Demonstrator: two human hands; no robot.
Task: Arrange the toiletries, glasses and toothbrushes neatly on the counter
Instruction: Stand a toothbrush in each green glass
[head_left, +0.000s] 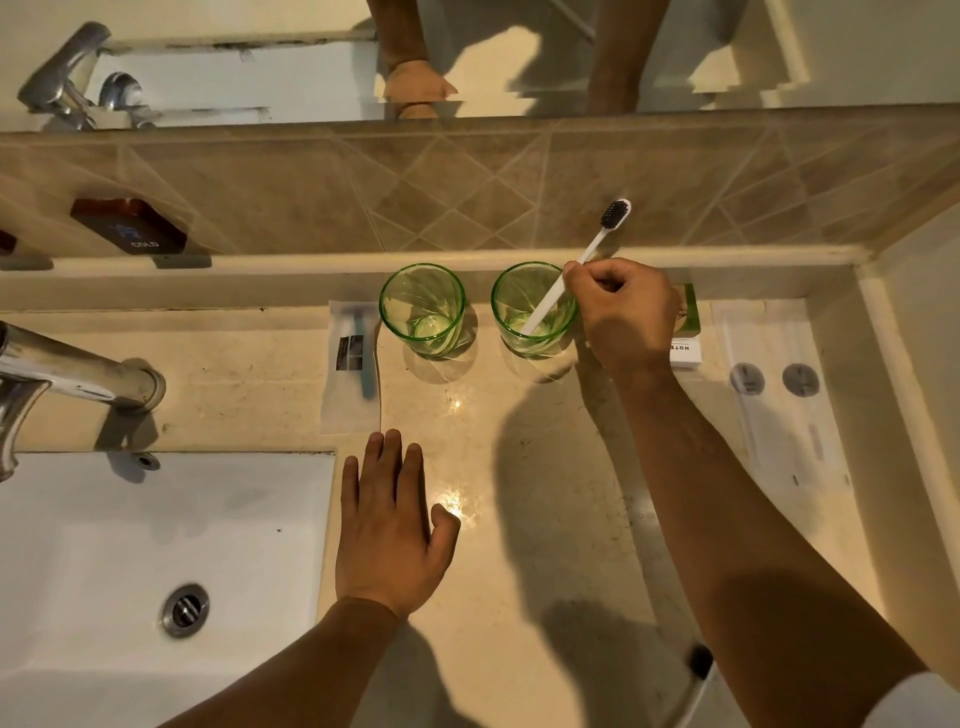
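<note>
The dark brown dispenser (129, 224) on the tiled wall bears the word "COLD" in white. The small white box (687, 349) behind the wrist shows the partial letters "HOTE", upside down. Print on the other packets is illegible.

left hand (387, 525) flat, right hand (621, 314) pinching

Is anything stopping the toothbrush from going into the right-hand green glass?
Nothing visible. The right hand holds the toothbrush, whose handle end is already inside the right glass, which holds nothing else.
</note>
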